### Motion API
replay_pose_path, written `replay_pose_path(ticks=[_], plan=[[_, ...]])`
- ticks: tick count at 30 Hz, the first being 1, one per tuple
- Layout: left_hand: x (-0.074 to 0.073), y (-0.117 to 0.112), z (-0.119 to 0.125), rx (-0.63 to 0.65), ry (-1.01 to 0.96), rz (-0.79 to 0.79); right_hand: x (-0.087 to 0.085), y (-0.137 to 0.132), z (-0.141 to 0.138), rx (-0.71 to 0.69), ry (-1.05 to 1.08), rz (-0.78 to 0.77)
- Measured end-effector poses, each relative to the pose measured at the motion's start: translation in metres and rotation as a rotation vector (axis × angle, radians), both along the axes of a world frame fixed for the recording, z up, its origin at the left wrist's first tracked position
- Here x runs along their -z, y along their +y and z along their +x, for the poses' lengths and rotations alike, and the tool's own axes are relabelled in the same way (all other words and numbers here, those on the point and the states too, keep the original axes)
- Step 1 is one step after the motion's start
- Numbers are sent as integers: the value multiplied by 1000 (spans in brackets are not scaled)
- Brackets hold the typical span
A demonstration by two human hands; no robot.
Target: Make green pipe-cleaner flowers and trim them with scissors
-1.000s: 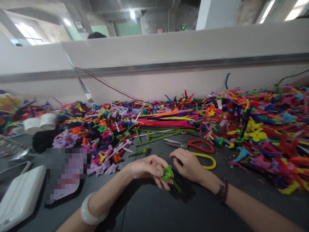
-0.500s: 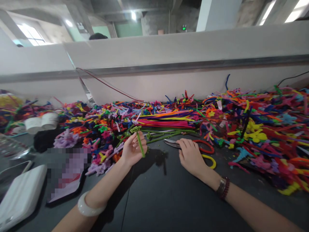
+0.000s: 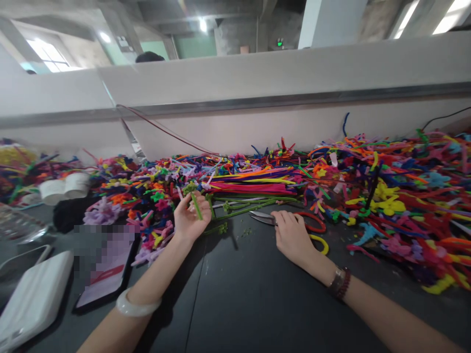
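My left hand (image 3: 189, 215) is raised palm-up over the dark table (image 3: 235, 304), its fingers curled round a green pipe-cleaner flower stem (image 3: 195, 202) with a small green head at the top. My right hand (image 3: 292, 235) lies palm-down on the table with its fingers stretched over the scissors (image 3: 294, 223), which have red and yellow handles and steel blades pointing left. Whether the fingers grip the handles I cannot tell. A few green stems (image 3: 243, 206) lie between the two hands.
A big heap of coloured pipe cleaners (image 3: 386, 186) and small twisted flowers (image 3: 147, 196) fills the back of the table, up to a grey partition wall (image 3: 257, 78). At left lie a phone (image 3: 105, 269), a white box (image 3: 33, 299), two white rolls (image 3: 64, 186).
My left hand has carried the green flower stem from the table's middle up and to the left, toward the flower pile. My right hand has moved forward onto the scissors.
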State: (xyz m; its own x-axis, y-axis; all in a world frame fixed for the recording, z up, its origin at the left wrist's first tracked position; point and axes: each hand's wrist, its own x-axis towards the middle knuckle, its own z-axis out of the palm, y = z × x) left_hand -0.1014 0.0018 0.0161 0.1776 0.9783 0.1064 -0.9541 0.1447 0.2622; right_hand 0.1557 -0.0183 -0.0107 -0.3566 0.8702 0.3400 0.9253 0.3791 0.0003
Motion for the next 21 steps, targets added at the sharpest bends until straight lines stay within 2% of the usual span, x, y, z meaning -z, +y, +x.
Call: replay_pose_path(ticks=[2,5,14,18,21], plan=[[0,2,-6,-89,-26,34,-1,0,0,4,-6,6],[1,4,-12,-137,-56,18,-1,0,1,25,-20,7],[5,7,-12,-132,-52,-144,-3,0,3,39,-44,-10],[2,12,-8,-181,136,-180,-4,-1,3,34,-45,-17],[2,13,4,-333,515,-174,-4,-1,3,36,-43,-17]])
